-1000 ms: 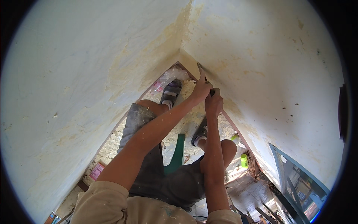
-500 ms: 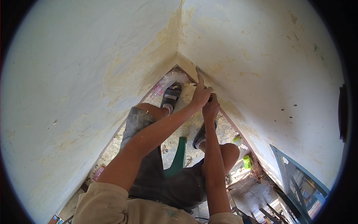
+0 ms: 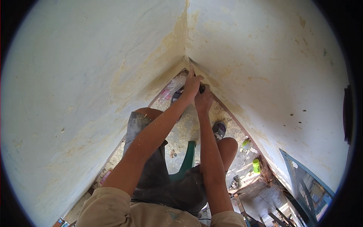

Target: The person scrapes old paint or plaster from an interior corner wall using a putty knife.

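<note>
Both hands are on one scraper, its thin grey blade (image 3: 190, 59) against the right wall (image 3: 242, 64) close to the corner. My left hand (image 3: 191, 86) is forward on the tool, with its index finger stretched along the blade. Behind it, my right hand (image 3: 204, 100) is closed round the dark handle, which shows only a little above the fist. Pale yellow patches mark both walls where the top coat is off, including the left wall (image 3: 94, 75). Most of the scraper is hidden by my fingers.
Pale flakes cover the floor (image 3: 181, 125) between my feet. A clear plastic bottle (image 3: 166, 94) lies in the corner. Below me is a green plastic seat (image 3: 187, 162). To the right are a lime-green container (image 3: 256, 165), a twig broom (image 3: 267, 174) and a blue-framed window (image 3: 302, 176).
Both hands and the scraper have moved up and left along the right wall, nearer the corner. My right foot has shifted to the right. The view has turned slightly.
</note>
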The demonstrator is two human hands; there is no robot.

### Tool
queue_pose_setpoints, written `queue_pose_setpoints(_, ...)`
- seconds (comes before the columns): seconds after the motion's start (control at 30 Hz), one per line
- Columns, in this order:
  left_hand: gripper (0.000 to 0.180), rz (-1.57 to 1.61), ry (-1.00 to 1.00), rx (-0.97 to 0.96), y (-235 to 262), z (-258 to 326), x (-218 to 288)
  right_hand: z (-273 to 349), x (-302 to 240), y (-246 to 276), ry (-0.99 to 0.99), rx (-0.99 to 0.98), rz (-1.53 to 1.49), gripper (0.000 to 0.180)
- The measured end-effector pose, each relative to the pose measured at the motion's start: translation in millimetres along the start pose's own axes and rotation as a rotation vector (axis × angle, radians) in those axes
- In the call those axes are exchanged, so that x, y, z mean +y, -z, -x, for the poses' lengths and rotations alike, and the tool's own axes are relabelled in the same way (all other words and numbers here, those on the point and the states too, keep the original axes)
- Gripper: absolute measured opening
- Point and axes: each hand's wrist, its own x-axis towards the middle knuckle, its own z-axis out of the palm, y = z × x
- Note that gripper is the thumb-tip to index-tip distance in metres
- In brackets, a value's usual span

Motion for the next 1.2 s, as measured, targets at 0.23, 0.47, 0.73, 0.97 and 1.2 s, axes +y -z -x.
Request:
queue_pose_setpoints(0.23,0.081,-0.111,-0.095,0.002,-33.6,23.7,-23.1,16.2,30.2,22.3,0.086,0.104,-0.053,0.026)
queue_pose_setpoints(0.47,0.071,0.054,-0.058,-0.059,-5.9,-2.3,-29.4,15.2,9.6,-2.7,-0.027,0.196,-0.223,0.024)
queue_pose_setpoints(0.73,0.077,0.142,-0.002,-0.131,15.2,-11.3,0.1,-3.9,-15.5,3.6,0.029,0.115,-0.013,0.033)
queue_pose_setpoints(0.97,0.08,-0.06,-0.051,-0.132,-20.1,13.7,-48.4,31.0,32.4,-0.6,0.029,0.275,-0.237,0.031)
queue_pose_setpoints(1.2,0.062,0.177,-0.024,-0.099,-0.2,-4.6,-11.6,8.6,-4.4,-3.8,-0.073,0.226,-0.221,0.028)
